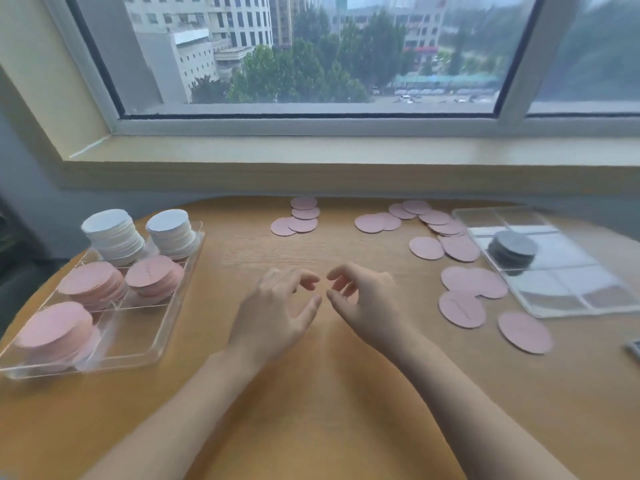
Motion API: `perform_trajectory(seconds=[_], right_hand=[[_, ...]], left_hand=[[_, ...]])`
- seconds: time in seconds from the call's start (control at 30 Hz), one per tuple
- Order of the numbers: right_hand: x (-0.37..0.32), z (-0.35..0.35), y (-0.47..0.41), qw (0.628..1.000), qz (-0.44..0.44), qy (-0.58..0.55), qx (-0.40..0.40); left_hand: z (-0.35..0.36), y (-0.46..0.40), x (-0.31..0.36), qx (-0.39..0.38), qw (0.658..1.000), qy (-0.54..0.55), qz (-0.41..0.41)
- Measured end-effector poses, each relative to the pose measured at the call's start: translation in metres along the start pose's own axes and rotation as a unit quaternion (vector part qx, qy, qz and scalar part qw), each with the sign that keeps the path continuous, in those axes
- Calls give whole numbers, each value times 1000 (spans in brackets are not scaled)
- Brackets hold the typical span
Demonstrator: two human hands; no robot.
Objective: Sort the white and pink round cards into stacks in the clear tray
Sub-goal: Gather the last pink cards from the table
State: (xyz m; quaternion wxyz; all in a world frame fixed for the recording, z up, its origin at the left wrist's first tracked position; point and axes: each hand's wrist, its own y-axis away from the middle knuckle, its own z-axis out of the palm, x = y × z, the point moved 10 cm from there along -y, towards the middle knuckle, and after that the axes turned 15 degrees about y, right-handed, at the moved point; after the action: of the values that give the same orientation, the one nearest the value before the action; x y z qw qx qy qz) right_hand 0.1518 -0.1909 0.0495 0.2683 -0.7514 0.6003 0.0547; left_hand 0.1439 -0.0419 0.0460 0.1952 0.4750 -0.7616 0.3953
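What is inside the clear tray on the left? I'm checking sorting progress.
The clear tray holds two white stacks at the far end and three pink stacks nearer; one near compartment looks empty. Cards beneath each top one are hidden.

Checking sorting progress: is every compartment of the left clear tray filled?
No: the near-right compartment of the left clear plastic tray holds no cards.

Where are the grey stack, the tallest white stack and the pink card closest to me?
grey stack (515, 244), head view, top card.
tallest white stack (107, 221), head view, top card.
nearest pink card (524, 332), head view, its middle.
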Motion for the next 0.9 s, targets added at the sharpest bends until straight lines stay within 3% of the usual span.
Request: perform_trajectory(seconds=[0.27, 0.43, 0.53, 0.73, 0.9], right_hand=[[139, -73, 65, 974, 114, 185, 58], [187, -71, 83, 955, 139, 257, -46], [190, -68, 81, 960, 124, 251, -32], [175, -71, 72, 951, 66, 291, 77], [151, -74, 73, 942, 1, 296, 158]], left_hand=[[133, -36, 78, -110, 989, 85, 58], [171, -42, 92, -136, 984, 94, 70], [175, -41, 86, -135, 984, 96, 67], [167, -40, 71, -135, 981, 119, 71], [177, -40, 69, -181, 972, 126, 82]])
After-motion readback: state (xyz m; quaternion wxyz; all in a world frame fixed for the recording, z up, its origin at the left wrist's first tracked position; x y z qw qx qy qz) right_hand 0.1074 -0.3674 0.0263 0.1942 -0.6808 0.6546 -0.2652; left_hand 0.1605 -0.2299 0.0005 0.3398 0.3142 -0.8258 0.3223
